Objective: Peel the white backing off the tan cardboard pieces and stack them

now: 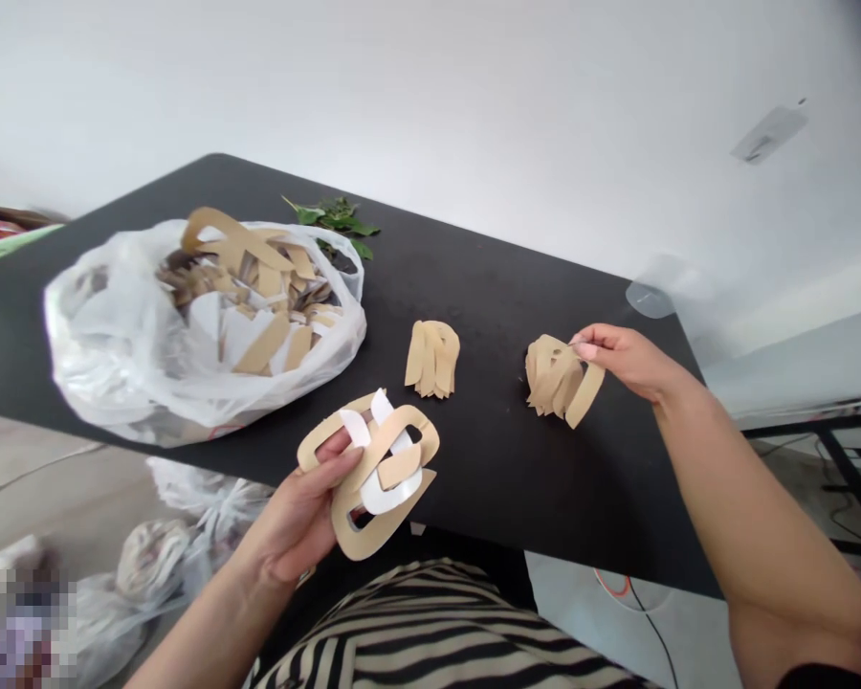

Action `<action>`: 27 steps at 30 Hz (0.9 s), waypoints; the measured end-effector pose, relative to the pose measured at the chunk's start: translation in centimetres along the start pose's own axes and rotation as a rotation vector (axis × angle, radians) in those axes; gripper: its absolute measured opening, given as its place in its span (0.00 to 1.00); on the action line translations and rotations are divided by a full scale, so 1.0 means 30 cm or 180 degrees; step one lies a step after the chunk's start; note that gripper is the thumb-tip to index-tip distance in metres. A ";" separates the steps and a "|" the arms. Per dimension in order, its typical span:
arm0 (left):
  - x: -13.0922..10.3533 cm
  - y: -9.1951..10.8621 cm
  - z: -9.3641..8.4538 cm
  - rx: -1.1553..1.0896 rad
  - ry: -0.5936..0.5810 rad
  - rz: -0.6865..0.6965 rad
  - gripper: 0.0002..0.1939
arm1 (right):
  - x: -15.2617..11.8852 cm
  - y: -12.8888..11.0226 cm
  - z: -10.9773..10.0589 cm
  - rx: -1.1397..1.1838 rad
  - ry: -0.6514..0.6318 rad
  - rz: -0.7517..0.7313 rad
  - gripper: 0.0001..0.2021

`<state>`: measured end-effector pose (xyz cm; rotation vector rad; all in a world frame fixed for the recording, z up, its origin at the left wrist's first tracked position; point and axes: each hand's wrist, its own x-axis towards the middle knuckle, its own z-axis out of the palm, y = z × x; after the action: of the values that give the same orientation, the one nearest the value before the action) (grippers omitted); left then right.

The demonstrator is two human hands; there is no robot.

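My left hand (305, 512) is closed round several looped tan and white strips (391, 469), held above the table's front edge. At the right, my right hand (621, 356) pinches the end of one tan strip (585, 394), which touches a fanned pile of tan strips (549, 373) on the black table. A second small pile of tan strips (432, 359) lies between the two hands. To the left stands an open white plastic bag (115, 335) filled with more tan and white pieces (269, 297).
Green leaves (337, 218) lie behind the bag on the black table (488, 277). A clear round piece (650, 300) is near the back right corner. Tied plastic bags (215, 507) sit on the floor at the lower left. A white wall stands behind the table.
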<state>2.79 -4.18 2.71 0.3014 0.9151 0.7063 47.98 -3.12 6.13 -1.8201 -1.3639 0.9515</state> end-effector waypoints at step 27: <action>-0.004 -0.060 -0.004 -0.0463 -0.0572 0.0424 0.26 | -0.263 -0.315 0.573 -0.0032 -0.0292 -0.0347 0.15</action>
<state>3.41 -5.58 1.78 0.2933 0.6738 0.8500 27.23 -7.14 6.51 -1.7088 -1.5103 0.9825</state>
